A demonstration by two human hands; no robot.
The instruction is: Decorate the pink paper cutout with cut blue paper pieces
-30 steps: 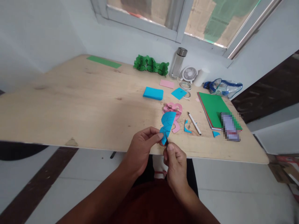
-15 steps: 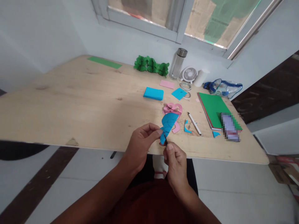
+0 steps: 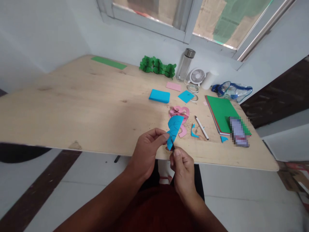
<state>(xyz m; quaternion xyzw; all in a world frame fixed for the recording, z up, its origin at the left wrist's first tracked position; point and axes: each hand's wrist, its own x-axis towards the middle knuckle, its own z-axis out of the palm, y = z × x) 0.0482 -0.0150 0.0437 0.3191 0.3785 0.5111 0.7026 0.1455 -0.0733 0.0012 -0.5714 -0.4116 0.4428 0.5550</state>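
My left hand (image 3: 151, 146) pinches a folded piece of blue paper (image 3: 175, 125) near the table's front edge. Dark curved lines are drawn on the paper. In my right hand (image 3: 182, 162) is a pair of small scissors (image 3: 172, 145); their dark blades lie against the lower part of the paper, and the handles are hidden by my fingers. Just beyond the paper lie pink paper cut-outs (image 3: 182, 111). To the right are blue paper scraps (image 3: 193, 131) and a white marker (image 3: 201, 127).
Behind my hands are a blue paper stack (image 3: 159, 96), a pink paper piece (image 3: 173, 86), a blue sheet (image 3: 185, 96) and tape rolls (image 3: 192, 88). A glass bottle (image 3: 185, 66), small fan (image 3: 197, 76) and green paper garland (image 3: 158, 66) stand near the wall. A green notebook (image 3: 223, 111) lies right.
The scissor blades have shifted slightly against the lower part of the blue paper, and the paper has turned a little. Both hands keep their hold. The whole view has moved slightly.
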